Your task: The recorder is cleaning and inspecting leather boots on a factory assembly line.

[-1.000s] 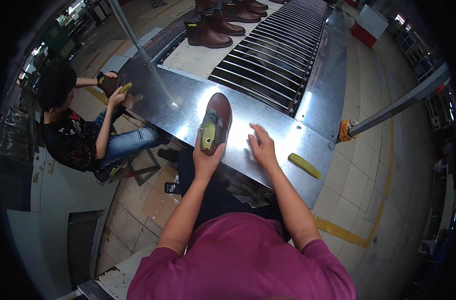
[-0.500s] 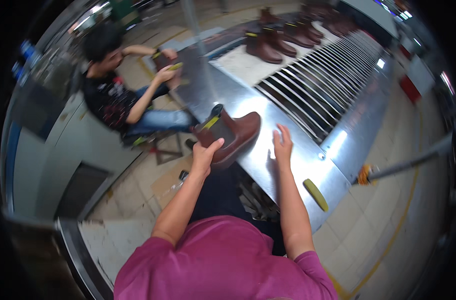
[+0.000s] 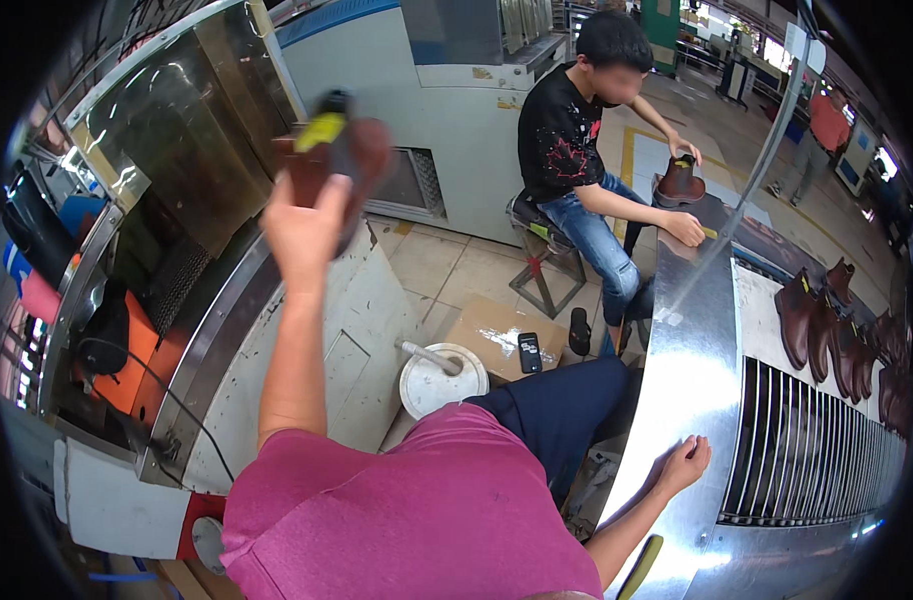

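My left hand (image 3: 305, 225) is raised at the left, closed on a brown ankle boot (image 3: 369, 160) with a yellow tab near its opening. The boot is blurred by motion and hangs in front of a machine with an open bay. My right hand (image 3: 685, 464) rests on the metal tabletop (image 3: 692, 380) to my right, its fingers curled in loosely and nothing visible in them. Near my right forearm, an olive-green elongated object (image 3: 640, 568) lies on the table, partly hidden by the arm.
A seated co-worker (image 3: 567, 150) handles another brown boot (image 3: 680, 183) at the table's far end. Several brown boots (image 3: 822, 330) stand beside a slatted metal rack (image 3: 797, 450). A machine bay (image 3: 192, 290) lies left. Below are a white round lid (image 3: 417, 385), cardboard (image 3: 487, 320) and a phone (image 3: 530, 352).
My view has swung left toward the machine. My left hand has carried the boot from over the table to the left. My right hand's spread fingers have curled in.
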A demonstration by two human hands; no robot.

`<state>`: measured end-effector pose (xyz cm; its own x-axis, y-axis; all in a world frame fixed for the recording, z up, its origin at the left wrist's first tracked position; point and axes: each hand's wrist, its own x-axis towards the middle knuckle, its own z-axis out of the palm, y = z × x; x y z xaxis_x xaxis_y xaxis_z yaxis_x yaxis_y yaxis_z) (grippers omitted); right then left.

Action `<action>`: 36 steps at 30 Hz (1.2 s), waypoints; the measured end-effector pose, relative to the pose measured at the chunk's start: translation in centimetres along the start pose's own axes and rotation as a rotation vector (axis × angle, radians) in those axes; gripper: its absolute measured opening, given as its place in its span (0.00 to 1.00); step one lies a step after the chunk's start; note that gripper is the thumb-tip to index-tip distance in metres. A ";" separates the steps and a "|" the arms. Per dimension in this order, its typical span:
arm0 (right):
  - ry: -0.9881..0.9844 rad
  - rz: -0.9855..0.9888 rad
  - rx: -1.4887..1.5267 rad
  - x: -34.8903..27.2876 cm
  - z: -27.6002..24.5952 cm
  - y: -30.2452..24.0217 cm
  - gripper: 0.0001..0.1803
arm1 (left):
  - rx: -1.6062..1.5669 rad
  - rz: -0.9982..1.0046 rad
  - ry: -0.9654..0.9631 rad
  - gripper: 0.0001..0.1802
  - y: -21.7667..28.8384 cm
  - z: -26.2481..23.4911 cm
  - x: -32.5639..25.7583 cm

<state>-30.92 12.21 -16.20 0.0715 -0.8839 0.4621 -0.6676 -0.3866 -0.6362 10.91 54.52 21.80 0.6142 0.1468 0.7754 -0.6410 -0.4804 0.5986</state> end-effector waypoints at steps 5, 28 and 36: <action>0.016 -0.015 0.018 -0.1 0.2 0.3 0.17 | 0.255 0.019 0.487 0.23 -3.9 -6.2 3.4; -0.016 0.080 0.058 -0.2 -0.7 0.3 0.17 | -0.108 -0.436 0.273 0.33 -18.2 -12.7 9.0; 0.122 0.175 0.304 -0.8 -0.3 -3.7 0.10 | 0.387 -0.470 0.398 0.37 -13.4 -10.8 5.9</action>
<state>-28.73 14.43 -14.02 -0.1251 -0.9128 0.3887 -0.4100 -0.3093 -0.8581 18.12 71.15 20.51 0.5230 0.6811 0.5124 -0.0963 -0.5501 0.8295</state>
